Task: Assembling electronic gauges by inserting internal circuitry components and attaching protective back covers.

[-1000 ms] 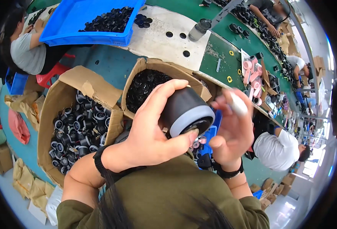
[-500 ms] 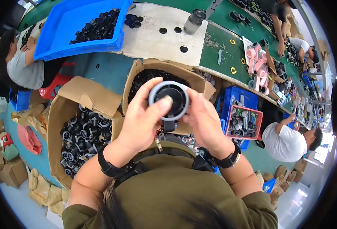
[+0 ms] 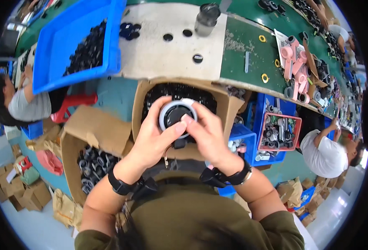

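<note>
Between my two hands is a round fan housing with a grey rim, a black centre and a short black stub at its lower side. My left hand is wrapped round its left side, thumb on the black centre. Gripping the other side, my right hand also presses its thumb onto the centre, beside the left thumb. The fingers behind the housing are hidden. Below the hands stands a cardboard box holding many small black parts.
Left of it, another cardboard box holds grey-rimmed black housings. On the bench are a blue tray, black discs, a jar and pink handheld fans. A red basket sits right. People work on both sides.
My right thumb has come over the housing's face and now presses the black centre beside my left thumb. Both hands and the housing sit slightly lower and left in the view.
</note>
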A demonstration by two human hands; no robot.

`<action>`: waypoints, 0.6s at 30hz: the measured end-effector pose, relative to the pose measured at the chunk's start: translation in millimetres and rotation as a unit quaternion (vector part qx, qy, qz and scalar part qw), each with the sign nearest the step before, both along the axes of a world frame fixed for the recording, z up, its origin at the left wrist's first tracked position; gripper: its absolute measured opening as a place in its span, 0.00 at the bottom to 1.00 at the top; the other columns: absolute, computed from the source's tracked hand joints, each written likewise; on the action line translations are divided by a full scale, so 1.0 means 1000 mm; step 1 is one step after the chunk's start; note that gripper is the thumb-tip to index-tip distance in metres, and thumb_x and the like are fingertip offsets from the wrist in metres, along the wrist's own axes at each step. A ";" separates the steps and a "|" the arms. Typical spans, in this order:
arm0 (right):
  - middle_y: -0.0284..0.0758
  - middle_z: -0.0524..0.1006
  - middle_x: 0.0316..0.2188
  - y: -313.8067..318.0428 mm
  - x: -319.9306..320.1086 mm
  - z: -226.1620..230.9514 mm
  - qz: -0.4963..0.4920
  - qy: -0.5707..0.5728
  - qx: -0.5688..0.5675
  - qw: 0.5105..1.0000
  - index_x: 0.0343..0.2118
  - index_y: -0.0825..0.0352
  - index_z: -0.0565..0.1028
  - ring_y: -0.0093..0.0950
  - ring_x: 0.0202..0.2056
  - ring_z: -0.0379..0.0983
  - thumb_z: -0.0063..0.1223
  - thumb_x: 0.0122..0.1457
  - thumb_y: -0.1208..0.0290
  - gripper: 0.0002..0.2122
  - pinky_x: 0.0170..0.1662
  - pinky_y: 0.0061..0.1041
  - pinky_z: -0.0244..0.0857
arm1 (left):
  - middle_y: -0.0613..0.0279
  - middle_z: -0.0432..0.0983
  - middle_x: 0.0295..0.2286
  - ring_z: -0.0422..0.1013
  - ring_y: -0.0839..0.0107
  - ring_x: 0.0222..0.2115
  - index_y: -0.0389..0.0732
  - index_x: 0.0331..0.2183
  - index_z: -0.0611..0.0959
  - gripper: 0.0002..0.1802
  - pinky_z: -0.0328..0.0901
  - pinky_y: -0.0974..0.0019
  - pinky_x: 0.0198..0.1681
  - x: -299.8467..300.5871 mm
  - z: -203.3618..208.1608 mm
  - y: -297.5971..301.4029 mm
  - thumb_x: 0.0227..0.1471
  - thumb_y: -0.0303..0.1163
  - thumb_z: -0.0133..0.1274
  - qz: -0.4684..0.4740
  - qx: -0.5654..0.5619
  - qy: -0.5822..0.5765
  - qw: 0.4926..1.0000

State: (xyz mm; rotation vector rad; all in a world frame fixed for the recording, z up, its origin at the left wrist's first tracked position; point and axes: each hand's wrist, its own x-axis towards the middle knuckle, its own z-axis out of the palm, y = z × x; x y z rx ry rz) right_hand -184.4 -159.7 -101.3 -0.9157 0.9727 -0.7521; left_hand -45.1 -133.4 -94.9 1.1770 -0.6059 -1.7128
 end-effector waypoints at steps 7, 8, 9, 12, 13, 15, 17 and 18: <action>0.48 0.72 0.31 -0.049 -0.015 -0.054 0.054 0.184 -0.082 0.978 0.44 0.70 0.60 0.46 0.34 0.70 0.50 0.50 0.57 0.24 0.37 0.34 0.64 | 0.57 0.62 0.41 0.60 0.71 0.43 0.36 0.52 0.54 0.42 0.56 0.68 0.48 0.002 -0.063 -0.063 0.41 0.39 0.58 -0.157 -0.068 -0.112 0.979; 0.48 0.69 0.37 -0.059 -0.023 -0.058 0.086 0.176 -0.071 0.978 0.47 0.70 0.57 0.44 0.38 0.68 0.49 0.52 0.59 0.25 0.39 0.33 0.63 | 0.57 0.63 0.41 0.61 0.71 0.42 0.36 0.51 0.56 0.42 0.56 0.68 0.47 -0.004 -0.064 -0.073 0.40 0.41 0.58 -0.157 -0.051 -0.106 0.981; 0.49 0.67 0.42 -0.066 -0.029 -0.062 0.121 0.164 -0.059 0.977 0.50 0.69 0.55 0.42 0.42 0.67 0.48 0.53 0.61 0.26 0.41 0.32 0.63 | 0.57 0.63 0.41 0.61 0.71 0.42 0.36 0.51 0.57 0.41 0.56 0.68 0.47 -0.006 -0.066 -0.081 0.40 0.42 0.59 -0.162 -0.039 -0.133 0.977; 0.45 0.54 0.54 -0.072 -0.046 -0.090 0.054 -0.159 0.023 0.986 0.56 0.67 0.46 0.36 0.52 0.59 0.44 0.56 0.66 0.28 0.45 0.29 0.60 | 0.57 0.68 0.37 0.66 0.70 0.38 0.36 0.46 0.64 0.35 0.61 0.69 0.43 -0.009 -0.082 -0.103 0.40 0.45 0.58 -0.068 0.008 -0.136 0.988; 0.38 0.42 0.59 -0.070 -0.059 -0.099 0.033 -0.207 0.096 0.973 0.58 0.63 0.39 0.31 0.56 0.50 0.40 0.58 0.71 0.30 0.49 0.27 0.56 | 0.56 0.72 0.33 0.69 0.67 0.34 0.36 0.42 0.68 0.29 0.65 0.69 0.36 0.002 -0.076 -0.128 0.42 0.46 0.54 -0.069 0.084 -0.024 0.994; 0.37 0.49 0.57 -0.068 -0.072 -0.113 -0.075 -0.142 0.018 0.987 0.57 0.64 0.45 0.30 0.54 0.53 0.41 0.58 0.71 0.27 0.49 0.26 0.56 | 0.56 0.72 0.30 0.70 0.66 0.29 0.38 0.35 0.72 0.20 0.67 0.69 0.30 0.018 -0.083 -0.184 0.48 0.45 0.48 0.134 0.123 0.023 0.983; 0.36 0.58 0.52 -0.051 -0.085 -0.139 -0.033 -0.035 0.047 0.998 0.54 0.66 0.53 0.26 0.51 0.57 0.42 0.58 0.70 0.22 0.48 0.23 0.57 | 0.59 0.72 0.30 0.70 0.66 0.31 0.38 0.35 0.72 0.16 0.69 0.63 0.34 0.054 -0.112 -0.250 0.50 0.41 0.46 0.143 0.102 0.029 0.984; 0.34 0.65 0.46 -0.041 -0.085 -0.146 -0.071 -0.054 0.161 0.983 0.49 0.68 0.62 0.21 0.47 0.61 0.43 0.57 0.71 0.16 0.48 0.21 0.57 | 0.59 0.71 0.31 0.69 0.66 0.33 0.40 0.35 0.72 0.15 0.69 0.62 0.33 0.067 -0.130 -0.283 0.49 0.40 0.48 0.094 0.073 0.003 0.993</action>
